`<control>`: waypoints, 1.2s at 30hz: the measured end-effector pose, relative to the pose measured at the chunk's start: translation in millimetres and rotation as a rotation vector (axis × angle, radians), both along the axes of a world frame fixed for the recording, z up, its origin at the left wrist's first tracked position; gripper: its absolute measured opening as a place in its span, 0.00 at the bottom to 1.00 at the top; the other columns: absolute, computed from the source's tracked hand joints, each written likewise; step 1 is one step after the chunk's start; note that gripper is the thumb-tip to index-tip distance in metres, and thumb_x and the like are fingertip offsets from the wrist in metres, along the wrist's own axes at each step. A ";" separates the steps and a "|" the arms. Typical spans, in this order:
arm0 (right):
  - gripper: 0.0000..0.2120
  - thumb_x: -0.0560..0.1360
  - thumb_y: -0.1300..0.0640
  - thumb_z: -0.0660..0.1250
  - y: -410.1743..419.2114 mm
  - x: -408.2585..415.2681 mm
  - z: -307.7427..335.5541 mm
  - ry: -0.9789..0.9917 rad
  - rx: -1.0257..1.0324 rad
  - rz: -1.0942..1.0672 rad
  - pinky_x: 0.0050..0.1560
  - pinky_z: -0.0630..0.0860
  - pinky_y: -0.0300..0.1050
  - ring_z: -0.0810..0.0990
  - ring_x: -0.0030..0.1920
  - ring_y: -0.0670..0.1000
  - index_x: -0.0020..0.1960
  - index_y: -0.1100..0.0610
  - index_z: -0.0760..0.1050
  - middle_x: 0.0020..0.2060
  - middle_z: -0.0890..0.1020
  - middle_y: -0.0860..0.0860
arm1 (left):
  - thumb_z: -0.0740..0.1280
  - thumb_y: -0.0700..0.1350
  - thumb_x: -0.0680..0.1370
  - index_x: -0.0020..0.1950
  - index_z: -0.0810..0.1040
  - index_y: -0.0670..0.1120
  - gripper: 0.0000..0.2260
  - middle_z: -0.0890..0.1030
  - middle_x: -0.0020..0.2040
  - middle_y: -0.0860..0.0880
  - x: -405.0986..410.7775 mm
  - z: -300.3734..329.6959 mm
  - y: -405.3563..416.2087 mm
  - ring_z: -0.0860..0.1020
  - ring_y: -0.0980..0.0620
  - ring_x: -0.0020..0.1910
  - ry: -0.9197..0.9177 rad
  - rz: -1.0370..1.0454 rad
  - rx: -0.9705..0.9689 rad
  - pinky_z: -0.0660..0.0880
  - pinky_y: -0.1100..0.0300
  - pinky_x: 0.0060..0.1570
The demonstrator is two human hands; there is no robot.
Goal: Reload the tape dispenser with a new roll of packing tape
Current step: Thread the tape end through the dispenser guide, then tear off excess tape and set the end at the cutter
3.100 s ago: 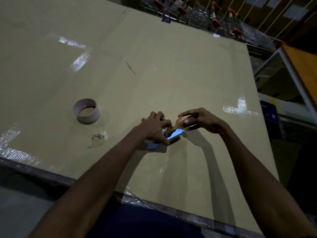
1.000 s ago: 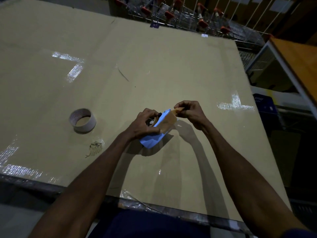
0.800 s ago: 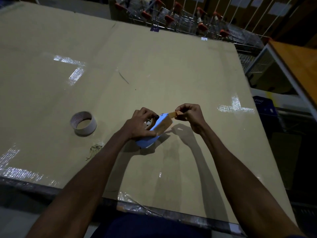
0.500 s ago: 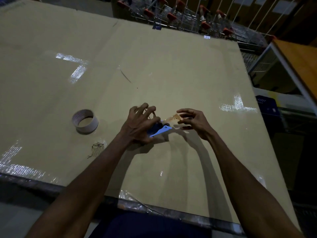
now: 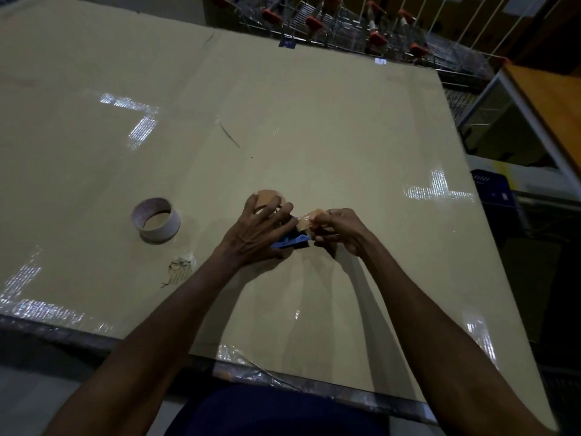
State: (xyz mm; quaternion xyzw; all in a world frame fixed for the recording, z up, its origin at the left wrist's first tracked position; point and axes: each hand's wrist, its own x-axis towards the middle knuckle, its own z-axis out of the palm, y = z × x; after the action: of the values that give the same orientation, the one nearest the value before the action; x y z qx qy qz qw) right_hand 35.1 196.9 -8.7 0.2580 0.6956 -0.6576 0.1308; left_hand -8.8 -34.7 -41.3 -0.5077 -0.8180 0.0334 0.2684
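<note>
A blue tape dispenser (image 5: 290, 241) lies on the cardboard-covered table (image 5: 314, 136), mostly hidden under my left hand (image 5: 259, 229). My left hand grips the dispenser and the brown tape roll (image 5: 267, 196) loaded in it, fingers spread over the roll. My right hand (image 5: 338, 229) pinches the free end of the brown tape (image 5: 306, 220), pulled out a short way to the right of the dispenser. An empty pale cardboard core (image 5: 156, 219) stands on the table to the left, apart from both hands.
A torn patch (image 5: 179, 270) marks the cardboard near the front edge. Shiny clear tape strips (image 5: 41, 309) run along the table edges. Shopping trolleys (image 5: 345, 23) line the far side; a wooden counter (image 5: 553, 105) and a blue crate (image 5: 493, 190) stand to the right.
The dispenser was tipped up half a second to a second ago; now it lies flatter under my left hand. My right hand still pinches the tape end, drawn slightly further right.
</note>
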 end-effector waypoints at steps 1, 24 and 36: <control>0.15 0.74 0.62 0.71 -1.6 -0.8 -0.7 -0.012 -0.027 -0.028 0.39 0.84 0.49 0.83 0.36 0.57 0.53 0.74 0.77 0.43 0.83 0.67 | 0.63 0.67 0.73 0.68 0.71 0.47 0.32 0.69 0.68 0.41 0.8 1.9 -0.2 0.68 0.39 0.66 -0.001 -0.036 0.002 0.71 0.38 0.59; 0.05 0.76 0.59 0.67 -23.3 -19.2 3.3 0.092 0.305 -0.278 0.36 0.83 0.50 0.83 0.49 0.59 0.50 0.61 0.76 0.49 0.82 0.60 | 0.74 0.57 0.68 0.65 0.72 0.44 0.31 0.82 0.57 0.44 11.1 19.3 -9.0 0.83 0.39 0.46 -0.517 0.280 0.502 0.80 0.50 0.34; 0.02 0.80 0.59 0.64 -16.6 -17.1 28.5 0.333 0.287 -0.172 0.33 0.82 0.48 0.83 0.44 0.54 0.50 0.57 0.72 0.52 0.80 0.59 | 0.65 0.74 0.66 0.52 0.77 0.48 0.31 0.83 0.40 0.48 20.0 41.0 -5.0 0.79 0.48 0.35 -0.600 0.421 0.639 0.73 0.60 0.32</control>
State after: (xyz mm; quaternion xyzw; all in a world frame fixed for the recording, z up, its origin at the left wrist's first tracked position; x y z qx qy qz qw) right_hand 18.0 180.3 19.7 0.2203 0.7693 -0.5943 -0.0805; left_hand 11.2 -39.7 -0.3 -0.2107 -0.9134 -0.3139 0.1507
